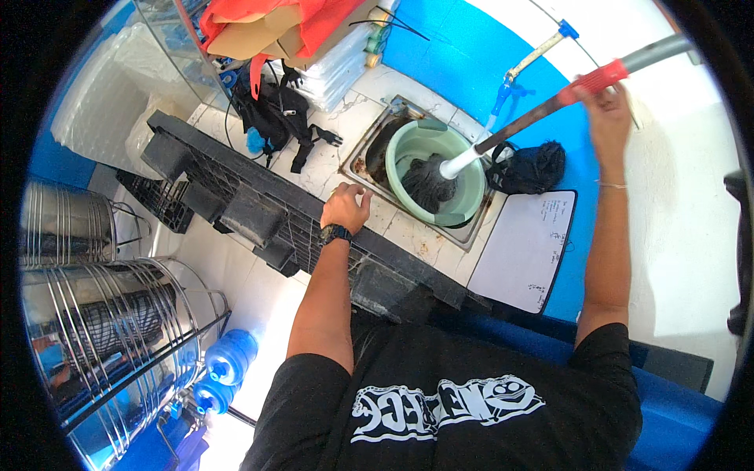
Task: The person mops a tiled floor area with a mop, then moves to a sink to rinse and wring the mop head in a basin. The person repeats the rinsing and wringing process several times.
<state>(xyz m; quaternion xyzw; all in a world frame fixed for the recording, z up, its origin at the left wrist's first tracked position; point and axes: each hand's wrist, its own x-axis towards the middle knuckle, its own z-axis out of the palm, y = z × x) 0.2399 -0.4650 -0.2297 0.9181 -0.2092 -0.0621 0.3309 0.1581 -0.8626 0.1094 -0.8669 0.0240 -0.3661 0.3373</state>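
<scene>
A mop stands slanted with its dark grey strands (pixel 426 187) inside a pale green plastic tub (pixel 398 149). The tub sits in a stained metal sink (pixel 463 234). From a white socket, the mop's handle (pixel 525 123) rises to the upper right through a brown length, a red sleeve and a grey end. My right hand (pixel 609 118) is closed at the red sleeve; part of its grip is hidden. With fingers loosely bent and apart, my left hand (pixel 345 208) rests at the counter's near edge, left of the tub, and holds nothing.
A blue tap (pixel 503 94) hangs over the tub's far side. Right of the sink lie a black bag (pixel 528 167) and a whiteboard (pixel 525 251). A black plastic pallet (pixel 243 216) stands along the counter front. Another black bag (pixel 279 114) lies left. Blue water jugs (pixel 230 355) stand lower left.
</scene>
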